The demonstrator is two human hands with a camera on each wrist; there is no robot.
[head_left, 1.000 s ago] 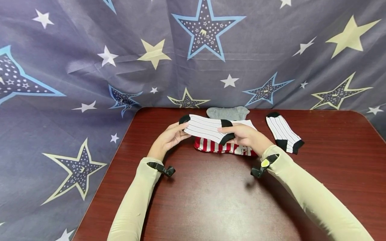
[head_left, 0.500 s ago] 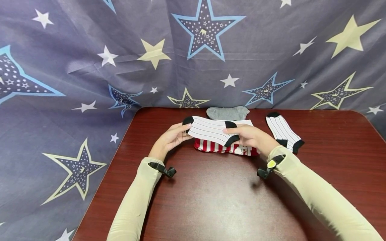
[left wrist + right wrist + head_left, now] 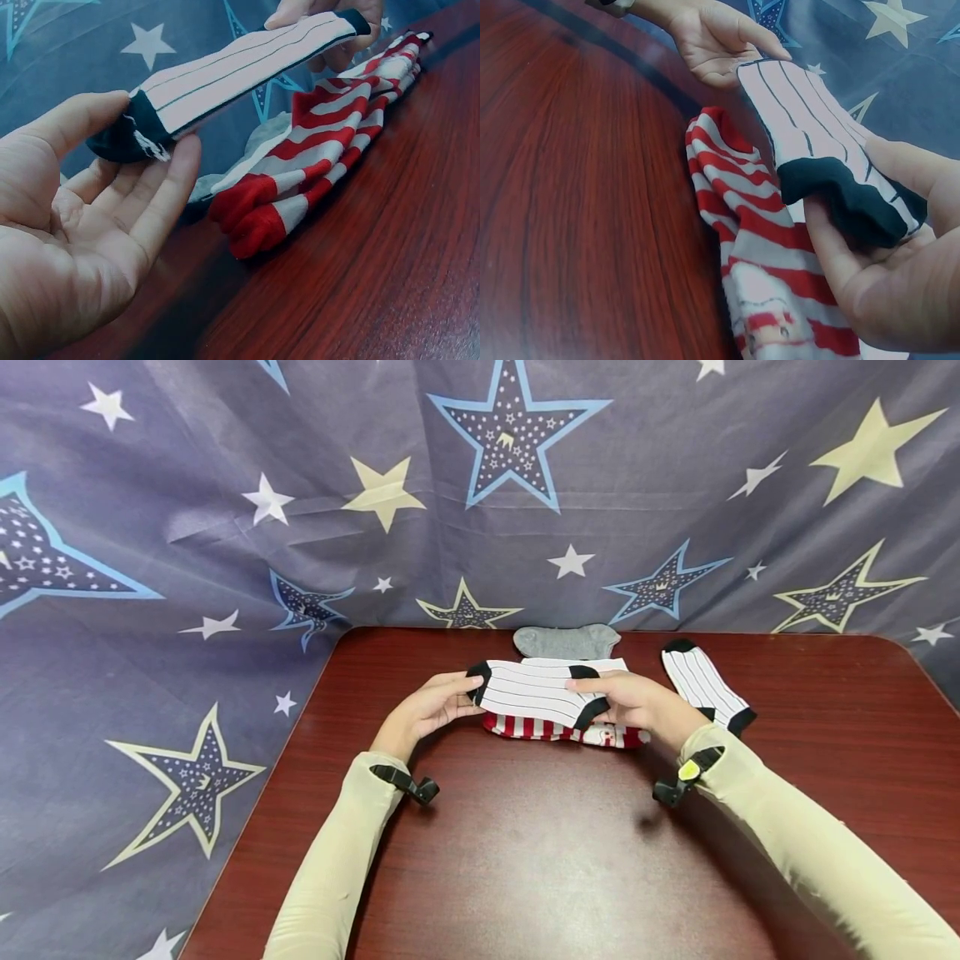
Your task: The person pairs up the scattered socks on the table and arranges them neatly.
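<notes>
Both hands hold up a white ankle sock (image 3: 528,689) with thin dark stripes and black toe and heel. My left hand (image 3: 427,710) pinches its black toe end between thumb and fingers; loose white threads hang there in the left wrist view. At the other end, by the black heel and cuff, my right hand (image 3: 637,702) grips it with the thumb on top. Below and behind it lies a red-and-white striped sock (image 3: 322,161), partly covered in the head view. Another white item (image 3: 615,665) shows just behind the held sock, mostly hidden.
A grey sock (image 3: 566,642) lies at the back edge of the dark red table (image 3: 525,843). To the right lies a second striped white sock (image 3: 703,683) with black ends, partly behind the right hand. A star-patterned cloth (image 3: 300,485) hangs behind the table.
Both hands have carried the held sock a little to the right and down in the head view. More of the red-striped sock's right end now shows. The socks on the table have stayed put.
</notes>
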